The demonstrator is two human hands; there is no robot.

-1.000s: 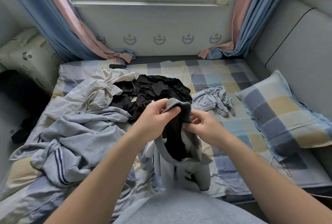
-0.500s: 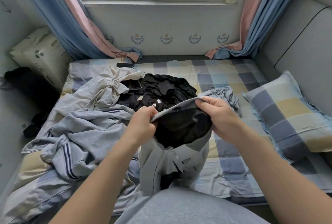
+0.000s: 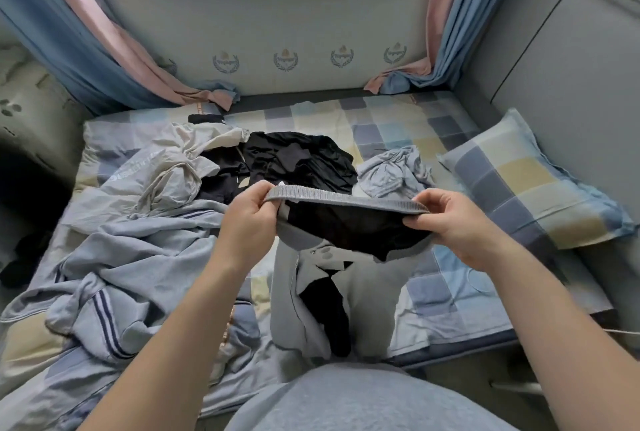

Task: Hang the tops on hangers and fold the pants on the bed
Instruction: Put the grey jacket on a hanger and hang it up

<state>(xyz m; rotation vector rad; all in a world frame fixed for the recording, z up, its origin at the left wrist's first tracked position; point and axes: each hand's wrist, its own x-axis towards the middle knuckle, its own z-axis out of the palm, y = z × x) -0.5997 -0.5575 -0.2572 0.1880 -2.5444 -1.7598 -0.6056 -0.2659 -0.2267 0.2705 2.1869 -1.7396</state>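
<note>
Two hands, left [image 3: 247, 223] and right [image 3: 457, 226], each pinch one end of the ribbed band of a grey zip-up jacket with black lining [image 3: 374, 292], stretching it open above the checked bed [image 3: 398, 126]. The jacket's body hangs toward the person. This looks like orienting a top. The next move needs a hanger, and none is visible.

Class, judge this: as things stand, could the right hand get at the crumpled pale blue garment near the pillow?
Probably yes, once freed: the right hand pinches the grey garment's waistband, but the pale blue garment lies uncovered just beyond it.
</note>
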